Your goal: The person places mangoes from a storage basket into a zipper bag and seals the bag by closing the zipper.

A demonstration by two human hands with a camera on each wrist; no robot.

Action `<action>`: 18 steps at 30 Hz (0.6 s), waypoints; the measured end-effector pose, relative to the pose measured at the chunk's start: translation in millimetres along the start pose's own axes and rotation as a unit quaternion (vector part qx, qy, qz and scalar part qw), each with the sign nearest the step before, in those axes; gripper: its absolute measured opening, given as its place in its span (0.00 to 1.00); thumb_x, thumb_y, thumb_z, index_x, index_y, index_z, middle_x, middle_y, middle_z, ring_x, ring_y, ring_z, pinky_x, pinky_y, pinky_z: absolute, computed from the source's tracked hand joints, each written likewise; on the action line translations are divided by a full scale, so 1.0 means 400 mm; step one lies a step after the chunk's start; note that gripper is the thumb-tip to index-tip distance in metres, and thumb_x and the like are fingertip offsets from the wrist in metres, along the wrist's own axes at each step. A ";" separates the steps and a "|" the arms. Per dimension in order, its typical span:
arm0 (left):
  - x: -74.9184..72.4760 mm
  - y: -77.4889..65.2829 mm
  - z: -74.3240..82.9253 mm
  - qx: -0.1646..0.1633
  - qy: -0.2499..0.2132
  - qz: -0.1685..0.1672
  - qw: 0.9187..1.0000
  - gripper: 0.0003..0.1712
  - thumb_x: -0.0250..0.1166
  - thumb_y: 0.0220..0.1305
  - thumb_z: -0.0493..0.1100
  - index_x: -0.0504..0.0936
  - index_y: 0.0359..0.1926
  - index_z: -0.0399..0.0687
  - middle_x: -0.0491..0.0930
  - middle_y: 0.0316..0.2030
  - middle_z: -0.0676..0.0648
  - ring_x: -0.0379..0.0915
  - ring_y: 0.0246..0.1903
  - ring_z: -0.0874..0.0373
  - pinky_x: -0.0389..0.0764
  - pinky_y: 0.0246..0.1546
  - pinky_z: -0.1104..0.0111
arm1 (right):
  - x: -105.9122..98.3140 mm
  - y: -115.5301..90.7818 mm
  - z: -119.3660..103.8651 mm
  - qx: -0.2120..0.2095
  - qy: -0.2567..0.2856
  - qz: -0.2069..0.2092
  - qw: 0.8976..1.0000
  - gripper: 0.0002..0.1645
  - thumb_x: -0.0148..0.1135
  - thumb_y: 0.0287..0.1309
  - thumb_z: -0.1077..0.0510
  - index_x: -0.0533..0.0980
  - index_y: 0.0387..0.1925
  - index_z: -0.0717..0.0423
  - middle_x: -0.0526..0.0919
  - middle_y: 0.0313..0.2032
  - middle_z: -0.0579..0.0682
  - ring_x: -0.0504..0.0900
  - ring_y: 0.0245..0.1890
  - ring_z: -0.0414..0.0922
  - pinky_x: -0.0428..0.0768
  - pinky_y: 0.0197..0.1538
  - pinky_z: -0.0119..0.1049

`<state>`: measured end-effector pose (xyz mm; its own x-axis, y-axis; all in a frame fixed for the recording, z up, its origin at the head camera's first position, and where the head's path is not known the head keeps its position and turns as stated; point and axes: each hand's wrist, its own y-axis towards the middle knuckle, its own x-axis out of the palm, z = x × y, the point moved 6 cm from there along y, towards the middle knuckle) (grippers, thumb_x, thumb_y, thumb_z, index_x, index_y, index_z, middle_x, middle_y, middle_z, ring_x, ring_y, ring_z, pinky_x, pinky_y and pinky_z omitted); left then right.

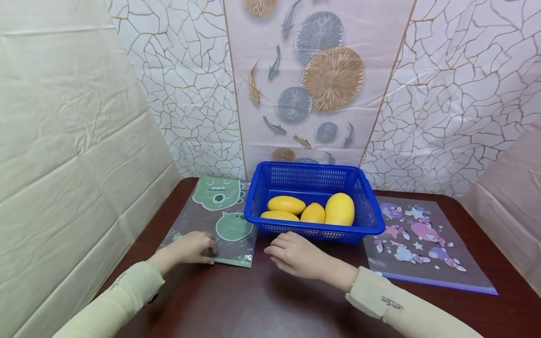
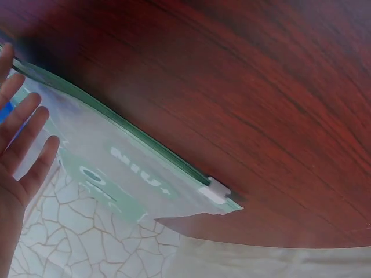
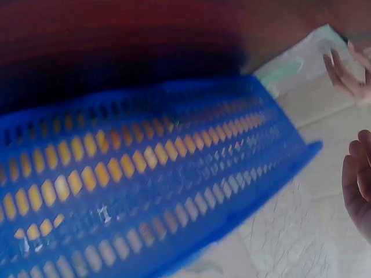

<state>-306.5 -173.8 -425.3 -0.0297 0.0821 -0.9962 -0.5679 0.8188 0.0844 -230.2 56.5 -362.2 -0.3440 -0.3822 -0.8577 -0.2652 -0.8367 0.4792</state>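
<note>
My left hand (image 1: 192, 248) is over the near edge of a clear zip bag (image 1: 234, 226) with green dinosaur-like prints. In the left wrist view its fingers (image 2: 26, 139) are spread and hold nothing; whether they touch the bag I cannot tell. A pale slider (image 2: 215, 190) sits on the bag's green zip. My right hand (image 1: 297, 256) hovers in front of a blue plastic basket (image 1: 314, 230), fingers loosely bent and holding nothing. Several yellow mangoes, one of them a large mango (image 1: 340, 209), lie in the basket.
Right of the basket lies another clear zip bag (image 1: 422, 234) with pink and purple prints and a purple zip edge (image 1: 444, 283). Everything stands on a dark red-brown wooden table (image 1: 236, 300). A patterned sheet (image 1: 203, 84) hangs behind it, with pale cloth (image 1: 76, 141) on the left.
</note>
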 end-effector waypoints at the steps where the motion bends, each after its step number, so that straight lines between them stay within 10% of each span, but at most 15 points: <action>1: -0.001 0.001 0.004 0.007 -0.001 0.001 1.000 0.08 0.73 0.47 0.47 0.82 0.26 0.53 0.78 0.27 0.56 0.75 0.28 0.63 0.76 0.30 0.68 | 0.011 0.005 -0.005 -0.004 0.001 -0.005 1.000 0.12 0.62 0.56 0.56 0.79 0.42 0.51 0.82 0.34 0.43 0.78 0.38 0.40 0.75 0.45 0.31; 18: -0.010 0.025 0.014 -0.019 -0.027 -0.012 0.999 0.09 0.67 0.49 0.36 0.76 0.22 0.52 0.75 0.19 0.59 0.68 0.21 0.68 0.70 0.23 0.74 | 0.161 0.106 -0.090 -0.057 -0.086 -0.114 0.988 0.05 0.56 0.59 0.50 0.76 0.33 0.46 0.80 0.28 0.38 0.78 0.32 0.37 0.73 0.34 0.29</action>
<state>-307.5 -162.9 -420.3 0.0285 0.0954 -0.9950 -0.5995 0.7982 0.0594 -231.2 -17.8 -403.8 -0.4375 -0.1153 -0.8918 -0.2530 -0.9359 0.2451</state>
